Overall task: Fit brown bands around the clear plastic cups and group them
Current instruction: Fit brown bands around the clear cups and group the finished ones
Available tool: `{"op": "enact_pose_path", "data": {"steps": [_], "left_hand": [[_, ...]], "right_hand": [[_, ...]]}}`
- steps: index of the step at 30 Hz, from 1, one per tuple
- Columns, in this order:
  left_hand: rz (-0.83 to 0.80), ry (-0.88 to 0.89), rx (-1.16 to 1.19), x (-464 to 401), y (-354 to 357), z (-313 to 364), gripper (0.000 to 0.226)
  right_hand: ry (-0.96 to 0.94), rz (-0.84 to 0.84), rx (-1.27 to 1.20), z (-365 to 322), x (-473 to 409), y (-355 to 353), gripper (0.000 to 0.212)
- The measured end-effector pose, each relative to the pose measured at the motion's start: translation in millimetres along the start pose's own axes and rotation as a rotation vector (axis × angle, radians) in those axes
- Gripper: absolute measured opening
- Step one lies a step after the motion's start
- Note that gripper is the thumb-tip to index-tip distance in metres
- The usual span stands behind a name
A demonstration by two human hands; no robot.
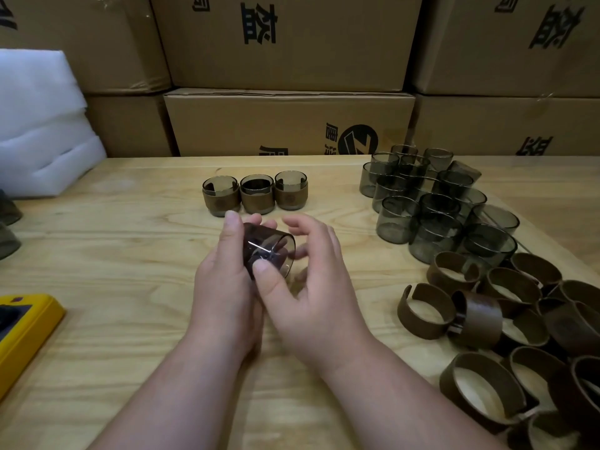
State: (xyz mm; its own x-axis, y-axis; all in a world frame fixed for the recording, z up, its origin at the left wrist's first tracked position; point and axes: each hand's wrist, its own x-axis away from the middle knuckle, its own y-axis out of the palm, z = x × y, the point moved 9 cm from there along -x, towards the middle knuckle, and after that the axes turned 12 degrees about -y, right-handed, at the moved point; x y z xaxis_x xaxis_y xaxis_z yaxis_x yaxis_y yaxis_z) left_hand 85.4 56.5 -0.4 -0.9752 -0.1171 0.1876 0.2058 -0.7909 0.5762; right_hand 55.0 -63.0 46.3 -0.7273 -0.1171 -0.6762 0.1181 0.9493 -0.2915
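Observation:
My left hand grips a smoky clear cup, tilted on its side above the table with its mouth facing right. My right hand has its thumb on the cup's near wall. Its upper fingers curve just off the rim, and lower fingers show blurred by the mouth. I cannot tell whether a band is on this cup. Three banded cups stand in a row just beyond my hands. Several bare cups cluster at the right. Several loose brown bands lie in a pile at the near right.
The wooden table holds white foam sheets at the far left and a yellow device at the near left edge. Dark cup-like items sit at the left border. Stacked cardboard boxes wall off the back.

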Motion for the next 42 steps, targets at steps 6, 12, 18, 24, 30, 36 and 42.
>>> {"op": "enact_pose_path", "data": {"steps": [6, 12, 18, 24, 30, 36, 42], "left_hand": [[0.101, 0.041, -0.136, 0, -2, 5, 0.046], [0.171, 0.1, -0.189, 4, -9, 12, 0.04], [-0.087, -0.009, -0.099, 8, 15, -1, 0.06], [-0.014, 0.01, -0.024, 4, 5, 2, 0.059], [-0.029, 0.109, -0.119, 4, 7, 4, 0.028], [0.027, 0.159, -0.31, 7, 8, 7, 0.035], [-0.024, 0.242, -0.636, 15, 25, 6, 0.061]], "right_hand": [[0.234, -0.038, -0.005, 25, 6, 5, 0.058], [0.099, 0.044, 0.094, 11, 2, -2, 0.06], [0.03, 0.099, 0.073, 4, -2, -11, 0.061], [0.038, 0.137, 0.434, -17, 1, -21, 0.065], [0.32, 0.065, 0.671, 6, 7, -32, 0.078], [0.393, 0.022, 0.733, 8, 15, -43, 0.069], [0.45, -0.033, 0.746, 10, 25, -55, 0.066]]}}
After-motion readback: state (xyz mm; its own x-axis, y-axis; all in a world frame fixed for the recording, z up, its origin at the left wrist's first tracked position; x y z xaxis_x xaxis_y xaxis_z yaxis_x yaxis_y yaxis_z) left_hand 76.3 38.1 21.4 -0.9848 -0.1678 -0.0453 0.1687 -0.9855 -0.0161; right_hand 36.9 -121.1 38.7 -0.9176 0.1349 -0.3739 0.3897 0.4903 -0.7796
